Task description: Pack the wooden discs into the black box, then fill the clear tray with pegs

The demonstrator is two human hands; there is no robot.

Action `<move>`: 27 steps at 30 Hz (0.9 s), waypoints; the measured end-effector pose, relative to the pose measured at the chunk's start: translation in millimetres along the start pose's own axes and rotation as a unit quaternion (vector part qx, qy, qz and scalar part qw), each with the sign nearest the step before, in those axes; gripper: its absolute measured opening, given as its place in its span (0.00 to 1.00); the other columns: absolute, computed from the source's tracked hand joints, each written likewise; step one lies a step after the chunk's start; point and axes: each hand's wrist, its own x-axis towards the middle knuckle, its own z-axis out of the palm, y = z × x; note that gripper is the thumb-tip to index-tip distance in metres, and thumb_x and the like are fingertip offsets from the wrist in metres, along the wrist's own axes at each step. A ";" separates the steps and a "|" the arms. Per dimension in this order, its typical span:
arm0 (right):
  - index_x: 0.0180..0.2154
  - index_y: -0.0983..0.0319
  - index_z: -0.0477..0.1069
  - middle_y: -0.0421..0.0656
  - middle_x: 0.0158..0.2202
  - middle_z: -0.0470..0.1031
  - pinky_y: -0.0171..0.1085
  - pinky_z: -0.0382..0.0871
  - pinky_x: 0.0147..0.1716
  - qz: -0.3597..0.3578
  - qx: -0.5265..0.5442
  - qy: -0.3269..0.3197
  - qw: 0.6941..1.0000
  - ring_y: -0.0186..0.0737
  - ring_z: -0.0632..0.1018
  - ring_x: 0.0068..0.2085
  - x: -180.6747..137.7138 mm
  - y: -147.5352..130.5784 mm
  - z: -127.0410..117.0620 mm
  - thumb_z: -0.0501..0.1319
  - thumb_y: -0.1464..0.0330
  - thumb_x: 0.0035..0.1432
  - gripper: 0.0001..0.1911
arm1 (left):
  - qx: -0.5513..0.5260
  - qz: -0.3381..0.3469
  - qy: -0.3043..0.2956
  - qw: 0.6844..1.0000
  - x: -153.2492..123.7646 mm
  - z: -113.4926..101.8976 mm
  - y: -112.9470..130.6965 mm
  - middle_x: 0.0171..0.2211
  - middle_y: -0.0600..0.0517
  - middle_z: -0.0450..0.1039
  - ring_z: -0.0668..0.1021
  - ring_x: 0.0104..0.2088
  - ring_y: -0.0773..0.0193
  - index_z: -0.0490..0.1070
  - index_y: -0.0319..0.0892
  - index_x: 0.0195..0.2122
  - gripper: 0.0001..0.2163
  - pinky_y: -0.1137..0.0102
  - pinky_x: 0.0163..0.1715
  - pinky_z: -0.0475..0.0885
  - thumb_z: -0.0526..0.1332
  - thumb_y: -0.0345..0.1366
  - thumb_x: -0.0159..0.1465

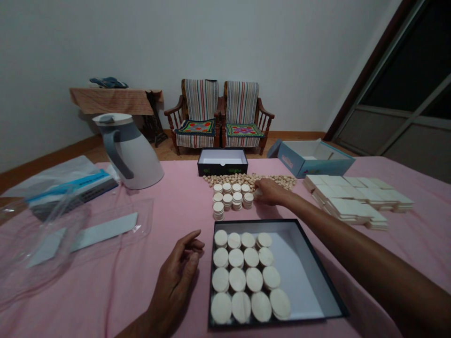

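Note:
My right hand point(269, 191) reaches across to the right end of several small stacks of round wooden discs point(237, 198). Its fingers are bent together beside the nearest stack; what they hold, if anything, is hidden. On the pink cloth, my left hand point(178, 270) rests palm inward with loosely curled, parted fingers and holds nothing. Just right of it lies a shallow black-rimmed box point(299, 267) with a pale inside. Larger round wooden discs point(237, 279) stand in it in stacked rows, filling its left part, while bare floor shows on its right.
Small wooden pieces point(236, 180) lie heaped before a black box point(222, 168). Square wooden tiles point(352, 195) are stacked at right, below a blue box point(313, 159). At left stand a white jug point(136, 155), a blue-and-grey packet point(73, 190) and clear plastic trays point(146, 220).

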 end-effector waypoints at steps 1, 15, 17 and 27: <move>0.41 0.67 0.73 0.54 0.43 0.77 0.35 0.63 0.36 0.002 0.000 0.003 1.000 0.49 0.76 0.43 -2.3 0.8 -2.9 0.61 0.68 0.49 0.16 | 0.000 -0.001 0.001 1.000 0.2 0.1 0.2 0.42 0.46 0.71 0.74 0.39 0.60 0.62 0.44 0.54 0.19 0.66 0.39 0.71 0.51 0.47 0.66; 0.40 0.64 0.68 0.50 0.43 0.72 0.35 0.62 0.34 -0.084 0.036 -0.094 0.991 0.42 0.74 0.39 -143.8 -29.8 -37.2 0.59 0.75 0.48 0.13 | -0.002 0.006 -0.004 1.000 0.6 2.0 3.0 0.43 0.47 0.70 0.74 0.40 0.61 0.61 0.45 0.55 0.19 0.66 0.41 0.71 0.51 0.46 0.66; 0.41 0.66 0.68 0.53 0.44 0.71 0.36 0.63 0.35 -0.087 0.029 -0.132 0.987 0.44 0.75 0.39 -154.2 -36.8 -23.6 0.57 0.77 0.48 0.15 | 0.002 0.007 -0.009 1.000 0.4 2.4 3.6 0.43 0.47 0.70 0.74 0.40 0.61 0.60 0.45 0.55 0.18 0.66 0.40 0.71 0.51 0.45 0.66; 0.45 0.73 0.67 0.59 0.45 0.70 0.39 0.66 0.41 -0.103 0.031 -0.168 0.980 0.49 0.75 0.43 -164.8 -40.0 8.4 0.56 0.78 0.51 0.18 | 0.014 0.011 -0.009 1.000 -0.6 2.9 5.4 0.43 0.47 0.69 0.74 0.38 0.61 0.61 0.45 0.55 0.18 0.68 0.37 0.72 0.51 0.45 0.66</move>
